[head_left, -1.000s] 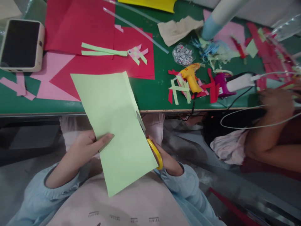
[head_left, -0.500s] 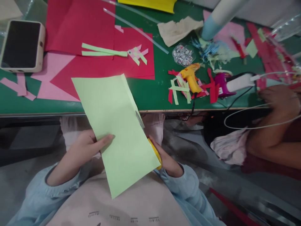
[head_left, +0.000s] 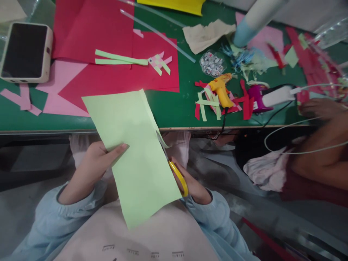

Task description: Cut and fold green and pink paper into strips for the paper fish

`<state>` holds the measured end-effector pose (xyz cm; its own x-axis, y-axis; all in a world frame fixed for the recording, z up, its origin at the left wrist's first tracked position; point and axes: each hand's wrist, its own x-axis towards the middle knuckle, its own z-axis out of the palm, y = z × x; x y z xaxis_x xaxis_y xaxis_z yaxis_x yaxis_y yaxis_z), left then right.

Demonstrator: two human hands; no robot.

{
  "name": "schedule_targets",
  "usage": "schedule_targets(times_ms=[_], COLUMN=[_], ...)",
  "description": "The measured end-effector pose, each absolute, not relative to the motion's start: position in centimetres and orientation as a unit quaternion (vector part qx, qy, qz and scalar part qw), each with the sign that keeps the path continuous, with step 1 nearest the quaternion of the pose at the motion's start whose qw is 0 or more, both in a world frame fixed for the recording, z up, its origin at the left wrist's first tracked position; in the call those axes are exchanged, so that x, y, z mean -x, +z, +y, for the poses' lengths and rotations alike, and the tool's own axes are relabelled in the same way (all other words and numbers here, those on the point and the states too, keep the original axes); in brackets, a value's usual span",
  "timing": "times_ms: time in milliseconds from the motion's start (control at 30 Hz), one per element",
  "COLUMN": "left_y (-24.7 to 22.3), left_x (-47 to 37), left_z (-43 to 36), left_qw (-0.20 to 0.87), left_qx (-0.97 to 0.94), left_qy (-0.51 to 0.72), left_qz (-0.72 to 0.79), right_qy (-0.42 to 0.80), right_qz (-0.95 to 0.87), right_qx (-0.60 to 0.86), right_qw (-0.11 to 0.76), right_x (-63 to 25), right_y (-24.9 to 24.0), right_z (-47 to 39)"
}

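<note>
A sheet of light green paper [head_left: 136, 156] is held tilted over my lap, its far end reaching above the table edge. My left hand [head_left: 100, 159] grips its left side, thumb on top and fingers hidden beneath. At the right side, my right hand [head_left: 194, 183] holds scissors [head_left: 178, 177] with yellow handles, partly covered by the sheet. Their blades lie along the right edge, where a narrow strip [head_left: 149, 112] is partly cut and curls away. Beyond, a woven paper fish [head_left: 156, 61] with long green strips lies on red paper [head_left: 114, 78].
On the green table [head_left: 174, 108] are a yellow glue gun [head_left: 221, 88] among paper strips, a dish of small beads [head_left: 212, 63], a purple spool [head_left: 259, 98] with a white plug, and a white device [head_left: 27, 52]. Another person's arm [head_left: 323, 145] is at right.
The green sheet and my left hand have shifted slightly left. More of the yellow handles shows, and the strip curls outward beside the blades. The other person's arm moved a little.
</note>
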<state>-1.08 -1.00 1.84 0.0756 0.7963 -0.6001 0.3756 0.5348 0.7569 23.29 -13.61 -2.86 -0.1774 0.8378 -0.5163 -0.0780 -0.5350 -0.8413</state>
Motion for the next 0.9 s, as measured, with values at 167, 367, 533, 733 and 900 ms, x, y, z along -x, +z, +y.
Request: schedule_targets(times_ms=[167,367,533,733,900], left_y=[2.1,2.3,2.7,2.7,2.8], left_x=[1.2,1.2,1.0,1.2,1.2], left_z=[-1.2,-1.4,-1.6,-1.5,-1.6], left_qw=[0.562,0.542,0.508,0.483,0.481], left_qx=[-0.478,-0.503,-0.529,-0.551,-0.555], left_qy=[0.153,0.143,0.126,0.113,0.114], left_qz=[0.658,0.658,0.668,0.671,0.669], right_qy=[0.710,0.710,0.700,0.693,0.684], right_qz=[-0.345,-0.329,-0.359,-0.373,-0.397], right_qx=[0.503,0.517,0.519,0.513,0.511], right_qw=[0.352,0.348,0.335,0.342,0.336], right_x=[-23.4,-23.5,-23.6,-23.7,-23.8], right_y=[-2.8,-2.0,-1.7,-2.4,-2.5], right_z=[-13.5,-13.1,-13.2,-13.5,-13.5])
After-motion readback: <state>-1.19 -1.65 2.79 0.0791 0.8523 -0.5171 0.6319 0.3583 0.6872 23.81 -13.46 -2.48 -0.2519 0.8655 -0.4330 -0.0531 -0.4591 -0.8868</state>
